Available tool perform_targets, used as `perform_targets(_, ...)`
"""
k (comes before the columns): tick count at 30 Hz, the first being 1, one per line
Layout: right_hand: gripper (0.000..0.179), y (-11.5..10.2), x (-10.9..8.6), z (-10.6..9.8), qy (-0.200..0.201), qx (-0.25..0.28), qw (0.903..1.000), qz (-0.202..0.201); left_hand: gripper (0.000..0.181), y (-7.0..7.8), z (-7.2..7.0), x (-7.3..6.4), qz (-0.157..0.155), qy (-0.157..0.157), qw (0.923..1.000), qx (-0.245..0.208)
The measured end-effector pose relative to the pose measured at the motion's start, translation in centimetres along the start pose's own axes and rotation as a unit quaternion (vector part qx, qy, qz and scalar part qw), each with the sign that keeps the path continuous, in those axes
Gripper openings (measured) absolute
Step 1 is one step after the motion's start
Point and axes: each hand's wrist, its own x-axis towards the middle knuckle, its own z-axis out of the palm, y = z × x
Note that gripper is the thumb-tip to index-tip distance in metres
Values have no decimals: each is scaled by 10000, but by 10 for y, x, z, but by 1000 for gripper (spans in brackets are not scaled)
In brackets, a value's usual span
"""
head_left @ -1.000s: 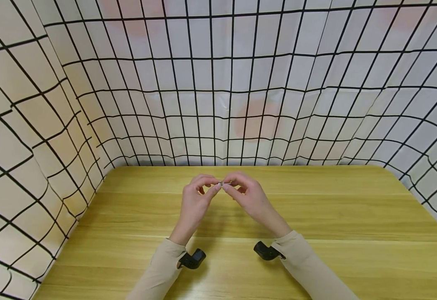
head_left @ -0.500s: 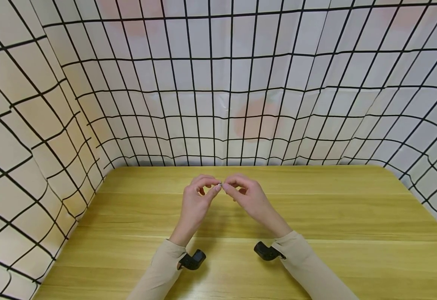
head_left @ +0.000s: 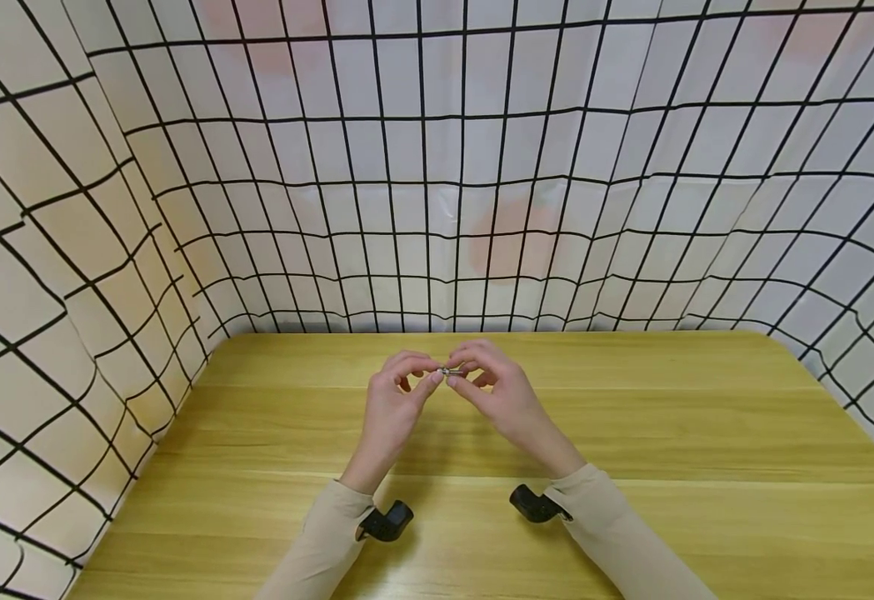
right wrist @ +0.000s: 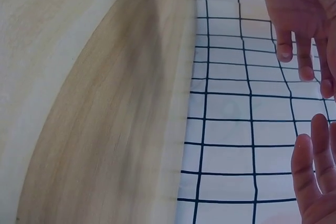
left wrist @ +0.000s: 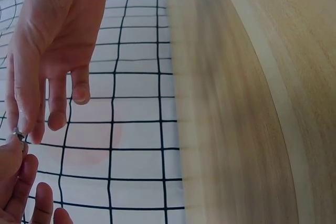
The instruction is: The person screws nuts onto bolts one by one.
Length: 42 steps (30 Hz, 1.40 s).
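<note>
Over the far middle of the table, my left hand (head_left: 399, 392) pinches a small slim metal piece (head_left: 448, 372) between thumb and forefinger. The piece looks silvery, thicker at its left end, with a thin shank pointing right. My right hand (head_left: 498, 390) is curved around that shank, thumb below and forefinger above, with the shank showing in the gap between them. In the left wrist view the metal piece (left wrist: 20, 135) shows at the left edge, where the fingertips of both hands come close together. The right wrist view has both hands at its right edge, the piece out of sight.
A wood-grain table (head_left: 669, 417) lies beneath the hands. White sheeting with a black grid (head_left: 377, 208) stands along the back and sides. Black wrist cameras (head_left: 387, 521) stick out from both beige sleeves (head_left: 616, 533).
Half a second ago my right thumb and forefinger pinched close at the piece; now they have parted and the shank shows. My left hand keeps its grip in nearly the same place.
</note>
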Motion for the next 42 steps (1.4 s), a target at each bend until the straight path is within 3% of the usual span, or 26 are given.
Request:
perform_targets(12, 6, -2, 1, 2, 12, 5, 9995, 321, 7, -1, 0, -1, 3, -41, 10000, -34)
perform_targets(27, 24, -3, -1, 4, -102, 372, 9951, 907, 6, -1, 3, -2, 136, -11, 9999, -35)
perform_targets(32, 18, -2, -2, 2, -50, 348, 9966, 740, 7, 0, 1, -2, 70, 4, 10000, -45)
perform_targets(38, 19, -1, -1, 1, -19, 94, 10000, 7, 7, 3, -1, -2, 35, 38, 10000, -29)
perform_targets(42, 17, -2, 1, 1, 24, -53, 9998, -167, 7, 4, -1, -2, 16, 34, 10000, -30)
